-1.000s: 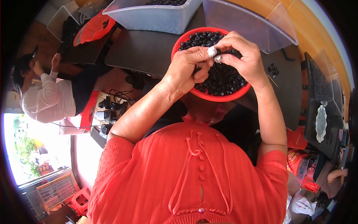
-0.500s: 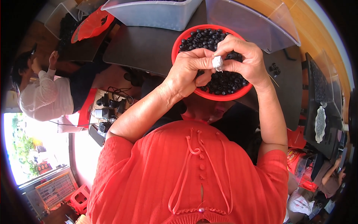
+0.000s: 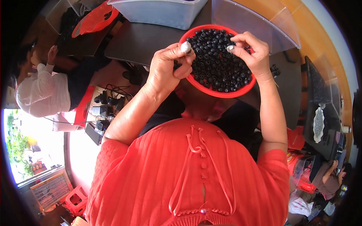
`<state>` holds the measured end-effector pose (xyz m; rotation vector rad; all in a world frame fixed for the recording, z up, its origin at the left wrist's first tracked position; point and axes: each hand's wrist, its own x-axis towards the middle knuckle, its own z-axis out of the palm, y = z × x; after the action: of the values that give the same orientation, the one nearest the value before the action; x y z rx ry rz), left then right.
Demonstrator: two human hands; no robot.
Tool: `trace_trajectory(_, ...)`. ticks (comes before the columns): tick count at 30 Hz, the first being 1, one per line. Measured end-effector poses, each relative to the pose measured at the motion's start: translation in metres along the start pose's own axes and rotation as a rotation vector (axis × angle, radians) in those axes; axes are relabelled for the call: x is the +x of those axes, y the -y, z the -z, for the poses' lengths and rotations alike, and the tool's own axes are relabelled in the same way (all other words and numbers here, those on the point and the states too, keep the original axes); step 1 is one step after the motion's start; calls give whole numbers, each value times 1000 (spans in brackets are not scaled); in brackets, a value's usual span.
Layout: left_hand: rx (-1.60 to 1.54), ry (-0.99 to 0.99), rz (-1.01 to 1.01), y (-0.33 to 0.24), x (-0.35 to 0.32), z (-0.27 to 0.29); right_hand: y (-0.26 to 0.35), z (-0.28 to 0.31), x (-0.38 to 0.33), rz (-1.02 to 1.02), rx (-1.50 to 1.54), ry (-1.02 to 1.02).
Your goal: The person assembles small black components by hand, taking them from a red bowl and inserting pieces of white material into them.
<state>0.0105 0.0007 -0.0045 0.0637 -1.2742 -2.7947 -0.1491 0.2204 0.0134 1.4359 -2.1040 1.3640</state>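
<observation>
My left hand point(image 3: 166, 67) is raised at the left rim of a red bowl point(image 3: 222, 94), its fingers curled. A white wrap point(image 3: 186, 47) covers the tip of its thumb. Something dark shows between the curled fingers, but I cannot make out what. My right hand point(image 3: 254, 54) hovers over the bowl's right side, with thumb and index finger apart. A small white patch point(image 3: 230, 48) sits at the tip of that thumb; whether it is a scrap or a wrap is unclear. Many small black bead-like pieces point(image 3: 218, 64) with ring-shaped marks fill the bowl.
Behind the bowl on the dark table point(image 3: 132, 43) stand a frosted plastic bin point(image 3: 158, 15) and a clear one point(image 3: 256, 26). Several black pieces point(image 3: 275, 69) lie right of the bowl. Chargers and cables point(image 3: 107, 105) sit at left, near a person in white point(image 3: 45, 92).
My hands were together at the white-wrapped thumb tip; now they are apart, the left moved left and the right slightly right. The black pieces in the bowl show more fully.
</observation>
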Motion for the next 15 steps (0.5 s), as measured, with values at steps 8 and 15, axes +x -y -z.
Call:
trace_trajectory(8, -158, 98, 40, -2, -15, 39, 91, -28, -27, 501, -496, 336)
trace_trajectory(15, -255, 186, 81, 12, -19, 51, 66, -28, -64, 507, -596, 297)
